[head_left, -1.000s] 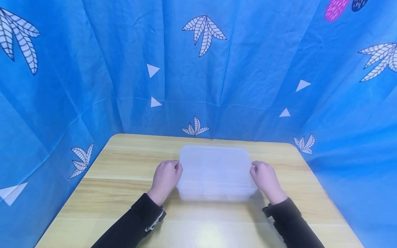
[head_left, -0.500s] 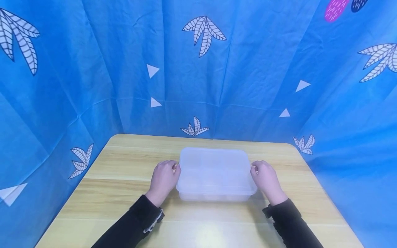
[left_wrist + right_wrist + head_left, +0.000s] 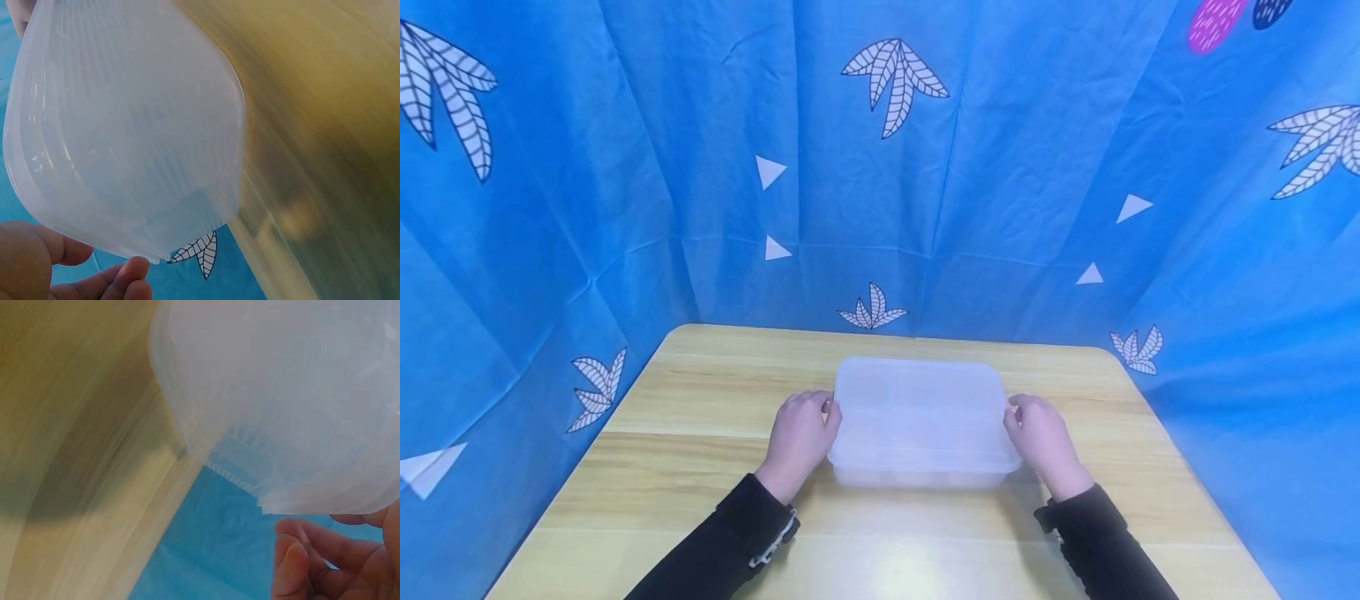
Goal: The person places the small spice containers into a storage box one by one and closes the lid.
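A translucent white plastic storage box (image 3: 917, 481) sits on the wooden table with its flat lid (image 3: 917, 408) over it, level in the head view. My left hand (image 3: 798, 433) holds the lid's left edge, its fingers curled and its thumb at the rim. Opposite it, my right hand (image 3: 1041, 437) has curled fingers and thumb at the right edge. In the left wrist view, fingertips (image 3: 135, 269) lie right at a small tab of the rim. Close below the lid's corner are the curled fingers (image 3: 294, 562) in the right wrist view. The box's contents are hidden.
The light wooden table (image 3: 700, 500) has rounded far corners. Blue curtains (image 3: 1000, 167) with white leaf and triangle prints hang behind it and along both sides. Black sleeves with wrist straps cover both forearms.
The lid, raised slightly with a gap along its front a second ago, has come down onto the box. My left hand drew back slightly, then moved in again; the right hand stayed nearly still.
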Demonstrator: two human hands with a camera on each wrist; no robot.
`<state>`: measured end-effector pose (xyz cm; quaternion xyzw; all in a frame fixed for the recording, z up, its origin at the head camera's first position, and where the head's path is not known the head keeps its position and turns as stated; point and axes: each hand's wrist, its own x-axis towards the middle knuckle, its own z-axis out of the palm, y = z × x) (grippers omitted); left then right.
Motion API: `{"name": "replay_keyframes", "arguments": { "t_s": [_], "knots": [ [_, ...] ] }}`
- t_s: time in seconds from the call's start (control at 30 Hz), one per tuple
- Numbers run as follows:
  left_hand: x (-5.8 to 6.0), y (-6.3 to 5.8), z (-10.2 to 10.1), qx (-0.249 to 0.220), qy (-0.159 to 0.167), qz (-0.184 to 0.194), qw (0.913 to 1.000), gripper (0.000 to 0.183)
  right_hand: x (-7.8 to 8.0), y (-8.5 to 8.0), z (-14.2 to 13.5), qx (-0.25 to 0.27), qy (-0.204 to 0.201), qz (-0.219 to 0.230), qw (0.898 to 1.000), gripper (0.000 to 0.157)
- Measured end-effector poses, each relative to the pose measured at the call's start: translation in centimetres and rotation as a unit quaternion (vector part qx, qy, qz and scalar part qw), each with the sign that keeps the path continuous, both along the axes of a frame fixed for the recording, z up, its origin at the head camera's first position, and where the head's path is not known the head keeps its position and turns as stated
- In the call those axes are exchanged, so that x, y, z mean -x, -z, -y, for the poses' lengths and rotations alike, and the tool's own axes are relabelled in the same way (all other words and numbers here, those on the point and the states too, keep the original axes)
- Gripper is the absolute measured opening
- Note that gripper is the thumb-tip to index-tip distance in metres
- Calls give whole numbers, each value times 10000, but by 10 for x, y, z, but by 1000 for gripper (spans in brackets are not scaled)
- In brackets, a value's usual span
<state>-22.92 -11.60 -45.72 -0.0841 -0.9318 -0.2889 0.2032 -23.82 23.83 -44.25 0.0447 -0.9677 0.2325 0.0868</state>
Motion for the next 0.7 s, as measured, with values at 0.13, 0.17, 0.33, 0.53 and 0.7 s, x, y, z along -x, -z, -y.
{"name": "replay_keyframes", "arguments": {
  "t_s": [0.13, 0.17, 0.33, 0.53, 0.7],
  "knots": [
    [1, 1, -2, 43, 80, -20, 10000, 22, -1, 0, 0, 83, 32, 184, 9998, 36],
    [1, 2, -3, 56, 88, -23, 9999, 22, -1, -1, 0, 90, 41, 213, 9997, 36],
    [0, 4, -2, 116, 58, -18, 9999, 26, -2, 0, 1, 48, 40, 288, 9996, 35],
    [-1, 7, -1, 199, 74, -63, 9998, 24, -4, 2, 2, 10, 3, 221, 9998, 32],
    [3, 7, -1, 497, 149, -295, 9982, 33, -2, 1, 3, -43, -48, 125, 9999, 32]
  ]
}}
